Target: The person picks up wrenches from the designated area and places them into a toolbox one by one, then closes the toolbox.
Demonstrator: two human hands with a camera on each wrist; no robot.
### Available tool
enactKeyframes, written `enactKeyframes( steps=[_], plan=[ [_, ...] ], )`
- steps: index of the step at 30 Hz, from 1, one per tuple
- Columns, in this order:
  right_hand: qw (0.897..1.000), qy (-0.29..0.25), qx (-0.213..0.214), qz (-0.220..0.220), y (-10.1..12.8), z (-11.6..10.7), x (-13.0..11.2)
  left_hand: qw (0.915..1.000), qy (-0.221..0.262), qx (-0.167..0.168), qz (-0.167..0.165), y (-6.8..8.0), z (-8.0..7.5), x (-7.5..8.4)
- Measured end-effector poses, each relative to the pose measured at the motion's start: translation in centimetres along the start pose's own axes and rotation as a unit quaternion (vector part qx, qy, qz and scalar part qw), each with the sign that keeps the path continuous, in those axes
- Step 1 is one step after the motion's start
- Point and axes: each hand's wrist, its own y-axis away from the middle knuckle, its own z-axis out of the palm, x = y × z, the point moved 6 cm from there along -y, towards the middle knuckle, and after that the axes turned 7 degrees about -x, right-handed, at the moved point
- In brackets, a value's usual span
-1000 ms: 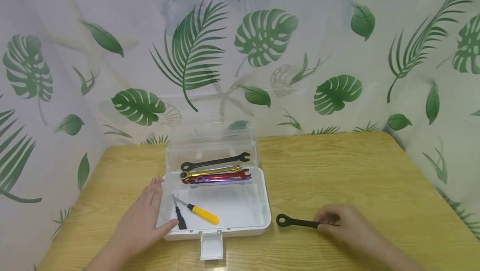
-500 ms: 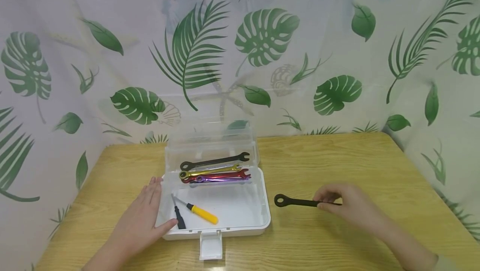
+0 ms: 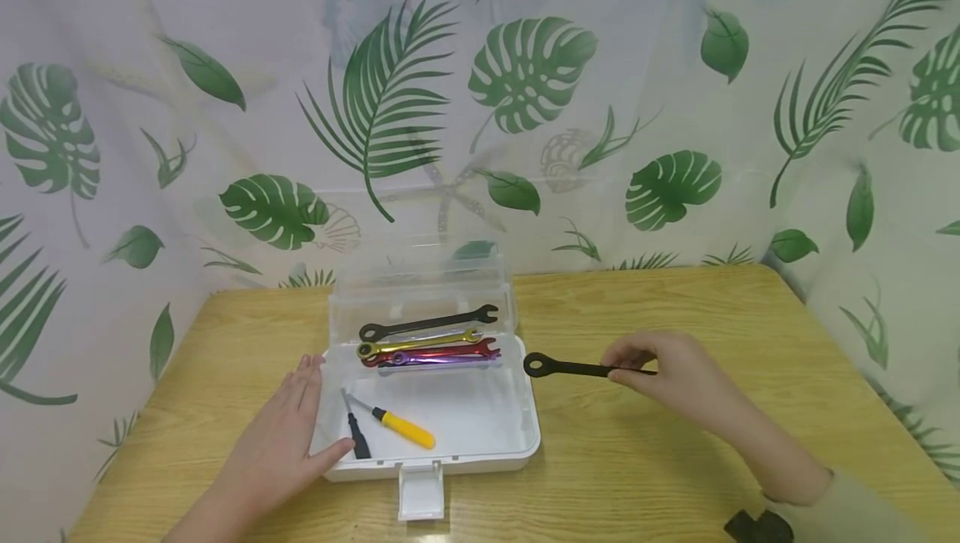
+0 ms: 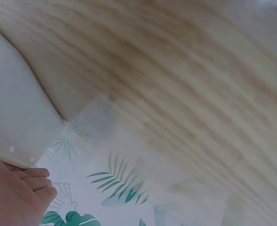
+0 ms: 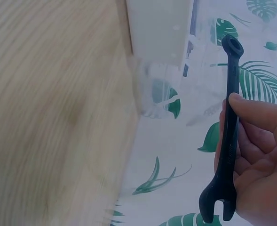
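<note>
My right hand (image 3: 660, 376) pinches a black wrench (image 3: 570, 369) by its open-jaw end and holds it level above the table, ring end pointing left at the right rim of the white toolbox (image 3: 525, 434). In the right wrist view the black wrench (image 5: 228, 132) lies across my fingers (image 5: 258, 155) under my thumb. My left hand (image 3: 281, 443) rests flat on the table against the box's left front corner, thumb on the rim. Inside lie a yellow-handled screwdriver (image 3: 397, 427) and a black one (image 3: 358, 437). Black, gold, red and purple wrenches (image 3: 427, 341) sit in the rear tray.
The box's clear lid (image 3: 420, 268) stands open behind it, and its latch (image 3: 422, 493) hangs toward me. The wooden table (image 3: 675, 309) is ringed by a leaf-print curtain (image 3: 525, 93). A sleeve cuff (image 3: 840, 510) shows at the lower right.
My right hand has lifted the black wrench off the table and carried it left and away from me, up to the box's right rim. The left hand has stayed put.
</note>
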Motion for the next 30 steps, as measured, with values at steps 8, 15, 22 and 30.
enactKeyframes(
  steps=[8,15,22,30],
  plan=[
    [1.000,-0.019,-0.005,-0.010,-1.9,0.7,-0.9,1.0000,-0.002,-0.005,-0.005,0.0,0.2,-0.1],
    [0.999,-0.033,-0.006,-0.024,-3.8,1.4,-1.7,1.0000,-0.002,-0.003,-0.002,0.0,0.1,0.0],
    [0.998,-0.038,-0.014,-0.042,-6.0,2.3,-2.6,1.0000,-0.007,0.002,0.004,0.0,0.0,-0.1],
    [0.997,-0.042,-0.031,-0.052,-8.4,3.6,-4.0,0.9999,-0.009,-0.005,0.002,-0.1,0.0,0.0]
  ],
)
